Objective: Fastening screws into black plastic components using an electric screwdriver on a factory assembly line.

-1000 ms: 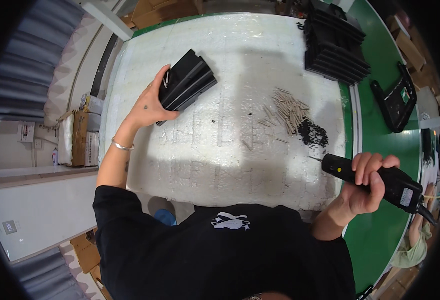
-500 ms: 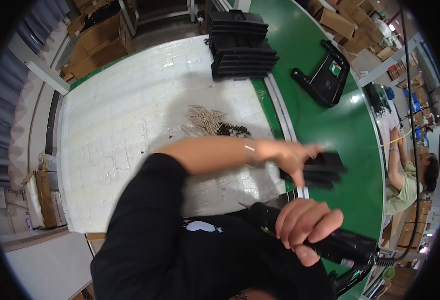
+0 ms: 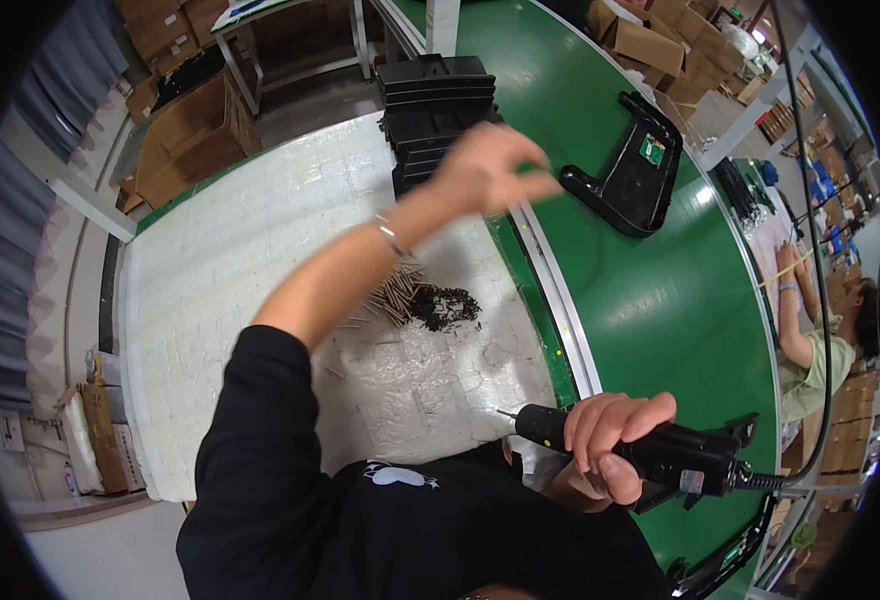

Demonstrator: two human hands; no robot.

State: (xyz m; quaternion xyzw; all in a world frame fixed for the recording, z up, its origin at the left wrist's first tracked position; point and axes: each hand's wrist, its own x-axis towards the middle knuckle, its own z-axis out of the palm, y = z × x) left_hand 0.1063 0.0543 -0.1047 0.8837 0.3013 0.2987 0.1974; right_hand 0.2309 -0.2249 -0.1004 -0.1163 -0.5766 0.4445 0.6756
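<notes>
My left hand (image 3: 485, 175) reaches across above the near end of a stack of black plastic parts (image 3: 435, 95), fingers apart and slightly blurred. Nothing shows in its grasp. My right hand (image 3: 610, 440) is wrapped round a black corded electric screwdriver (image 3: 685, 452), its thin bit pointing left over the table edge. On the white covered tabletop (image 3: 240, 300) lie a heap of thin metal pins (image 3: 390, 298) and, beside it, a heap of small black screws (image 3: 447, 308). Behind the screwdriver, a black plastic part (image 3: 746, 430) shows partly; the rest is hidden.
A green conveyor surface (image 3: 640, 310) with a metal rail (image 3: 560, 300) runs along the right. On it lies a black housing with a green circuit board (image 3: 625, 180). The screwdriver's cable (image 3: 825, 300) hangs at right. Beyond, a person (image 3: 810, 350) works. Cardboard boxes (image 3: 195, 130) stand far left.
My left hand has swung from a black part on the conveyor at right up and left to the stack. That part now lies lower right, behind the screwdriver. My right hand still grips the screwdriver.
</notes>
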